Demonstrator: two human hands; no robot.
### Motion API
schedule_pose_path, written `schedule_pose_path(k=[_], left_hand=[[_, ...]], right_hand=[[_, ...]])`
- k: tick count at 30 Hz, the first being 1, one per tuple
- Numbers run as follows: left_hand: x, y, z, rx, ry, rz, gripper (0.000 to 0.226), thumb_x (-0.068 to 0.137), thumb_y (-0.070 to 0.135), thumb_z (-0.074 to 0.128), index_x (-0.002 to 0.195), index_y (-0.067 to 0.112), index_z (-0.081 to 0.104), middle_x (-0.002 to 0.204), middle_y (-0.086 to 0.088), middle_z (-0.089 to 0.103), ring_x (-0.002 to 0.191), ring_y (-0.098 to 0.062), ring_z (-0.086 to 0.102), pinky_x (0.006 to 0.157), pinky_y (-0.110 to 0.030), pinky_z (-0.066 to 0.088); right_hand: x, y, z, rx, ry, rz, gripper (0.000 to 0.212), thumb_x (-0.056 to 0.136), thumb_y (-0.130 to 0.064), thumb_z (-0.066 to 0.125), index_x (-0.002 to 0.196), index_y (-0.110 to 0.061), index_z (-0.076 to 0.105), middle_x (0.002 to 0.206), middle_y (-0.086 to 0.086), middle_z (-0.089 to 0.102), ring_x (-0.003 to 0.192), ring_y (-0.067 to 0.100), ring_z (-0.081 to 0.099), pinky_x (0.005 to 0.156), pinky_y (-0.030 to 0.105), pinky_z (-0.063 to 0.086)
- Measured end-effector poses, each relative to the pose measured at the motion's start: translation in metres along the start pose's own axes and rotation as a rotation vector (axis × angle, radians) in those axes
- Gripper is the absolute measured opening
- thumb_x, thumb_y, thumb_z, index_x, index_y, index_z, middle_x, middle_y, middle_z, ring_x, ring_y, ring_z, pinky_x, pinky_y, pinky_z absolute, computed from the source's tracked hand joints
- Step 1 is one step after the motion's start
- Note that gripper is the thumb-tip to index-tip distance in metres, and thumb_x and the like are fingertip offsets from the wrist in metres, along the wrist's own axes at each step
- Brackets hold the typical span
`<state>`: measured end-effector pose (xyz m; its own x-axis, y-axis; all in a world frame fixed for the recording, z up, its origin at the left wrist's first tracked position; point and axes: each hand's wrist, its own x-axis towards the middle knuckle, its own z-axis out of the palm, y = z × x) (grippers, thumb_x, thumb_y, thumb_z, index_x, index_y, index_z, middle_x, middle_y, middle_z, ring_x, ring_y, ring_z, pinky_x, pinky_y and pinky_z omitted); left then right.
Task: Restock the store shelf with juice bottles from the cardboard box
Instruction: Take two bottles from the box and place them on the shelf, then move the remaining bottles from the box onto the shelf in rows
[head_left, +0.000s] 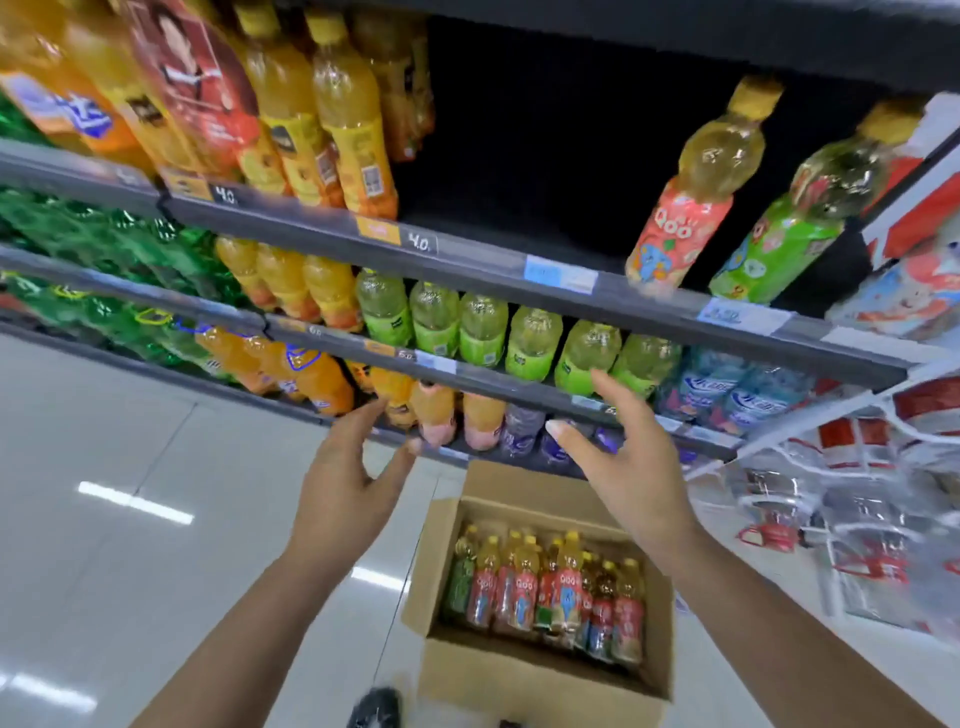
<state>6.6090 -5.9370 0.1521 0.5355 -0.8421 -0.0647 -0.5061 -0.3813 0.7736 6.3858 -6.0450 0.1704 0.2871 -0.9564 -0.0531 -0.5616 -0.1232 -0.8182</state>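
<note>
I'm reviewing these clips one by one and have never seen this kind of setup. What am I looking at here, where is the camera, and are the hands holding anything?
There is no machine here. A person wears a wide-angle camera on the head, so the single picture looks forward and down along their own arms. The left hand and the right hand are both raised in front of the store shelves with fingers spread, and neither holds anything. On the floor below them stands an open cardboard box filled with upright juice bottles. On the top shelf two similar bottles already stand at the right, one with a pink label and one with a green label, beside a dark gap. The lower shelves hold rows of other drinks.
</note>
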Motion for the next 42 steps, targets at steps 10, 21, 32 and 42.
schedule_pose_path(k=[10, 21, 32, 42], left_hand=[[-0.064, -0.165, -0.025, 0.119, -0.137, -0.258, 0.057, 0.09, 0.036, 0.06, 0.141, 0.017, 0.043, 0.136, -0.002, 0.051, 0.102, -0.004, 0.046, 0.084, -0.02, 0.035], [-0.06, -0.35, 0.018, 0.201, -0.16, -0.322, 0.047, 0.085, 0.029, 0.068, 0.126, 0.012, 0.054, 0.125, -0.003, 0.058, 0.113, -0.02, 0.054, 0.082, -0.017, 0.032], [-0.006, -0.572, 0.151, 0.313, -0.063, -0.394, 0.074, 0.081, 0.035, 0.07, 0.143, 0.013, 0.038, 0.145, -0.005, 0.04, 0.132, -0.026, 0.038, 0.102, -0.037, 0.04], [0.0, -0.645, 0.188, 0.17, 0.042, -0.395, 0.064, 0.076, 0.022, 0.074, 0.128, 0.024, 0.036, 0.129, -0.007, 0.05, 0.1, -0.025, 0.055, 0.077, -0.031, 0.045]], right_hand=[[-0.078, 0.036, 0.158, -0.148, -0.245, 0.154, 0.07, 0.079, -0.047, 0.068, 0.139, -0.023, 0.043, 0.14, -0.003, 0.049, 0.128, 0.015, 0.046, 0.099, 0.025, 0.039], [-0.092, 0.129, 0.324, -0.262, -0.371, 0.201, 0.071, 0.079, -0.053, 0.066, 0.139, -0.023, 0.042, 0.139, 0.002, 0.051, 0.12, 0.025, 0.054, 0.099, 0.039, 0.046], [-0.054, 0.298, 0.465, -0.205, -0.346, 0.074, 0.069, 0.083, -0.045, 0.066, 0.142, -0.026, 0.037, 0.147, -0.003, 0.039, 0.133, 0.017, 0.039, 0.1, 0.026, 0.033], [-0.042, 0.337, 0.515, -0.192, -0.375, -0.044, 0.07, 0.082, -0.046, 0.066, 0.142, -0.029, 0.037, 0.148, -0.007, 0.039, 0.133, 0.013, 0.039, 0.094, 0.018, 0.031]])
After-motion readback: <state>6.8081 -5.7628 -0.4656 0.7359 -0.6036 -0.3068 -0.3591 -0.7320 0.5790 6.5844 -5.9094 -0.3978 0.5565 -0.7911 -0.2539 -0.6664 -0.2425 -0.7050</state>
